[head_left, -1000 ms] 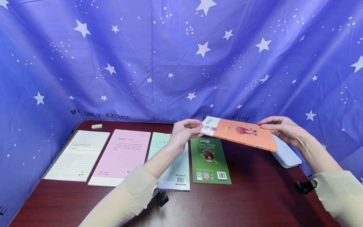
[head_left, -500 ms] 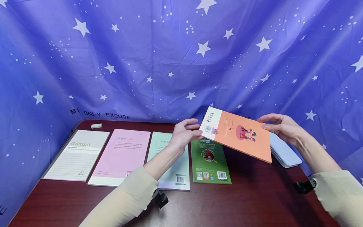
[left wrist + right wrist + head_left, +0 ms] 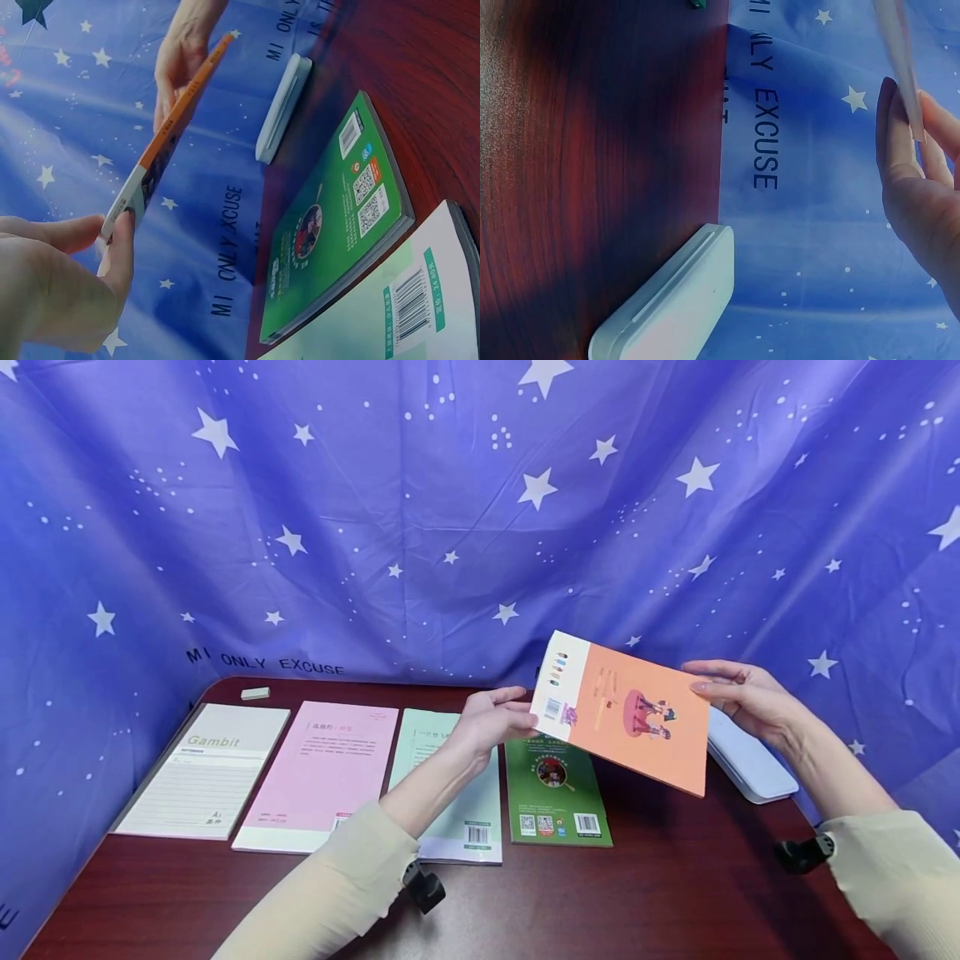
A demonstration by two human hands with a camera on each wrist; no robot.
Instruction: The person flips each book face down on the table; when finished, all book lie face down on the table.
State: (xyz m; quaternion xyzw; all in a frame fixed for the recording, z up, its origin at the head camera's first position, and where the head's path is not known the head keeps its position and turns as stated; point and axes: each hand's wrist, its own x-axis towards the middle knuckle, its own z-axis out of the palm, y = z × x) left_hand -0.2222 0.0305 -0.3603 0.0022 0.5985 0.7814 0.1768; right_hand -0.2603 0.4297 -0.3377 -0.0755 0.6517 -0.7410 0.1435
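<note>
Both hands hold an orange book [image 3: 607, 710] with a white band in the air, tilted so its cartoon-printed cover faces the head camera. My left hand [image 3: 487, 722] pinches the white end between thumb and fingers; in the left wrist view that hand [image 3: 75, 277] grips the book's edge, which is seen side-on. At the opposite end, my right hand [image 3: 750, 697] pinches the orange edge. The right wrist view shows the right hand [image 3: 922, 172] with thumb and fingers on either side of the book. Below the orange book lies a green book [image 3: 558, 802], its top partly covered.
Left of the green book lie a mint book [image 3: 457, 810], partly behind the left forearm, a pink book [image 3: 322, 760] and a Gambit notebook [image 3: 206, 772]. A small white block [image 3: 256, 693] sits at the back. A pale case [image 3: 753, 764] stands right. Starry curtain [image 3: 405, 527] hangs behind.
The orange book has turned from nearly flat to steeply tilted, its near edge dropping and its cover coming into fuller view. Both hands keep their hold and have shifted only slightly.
</note>
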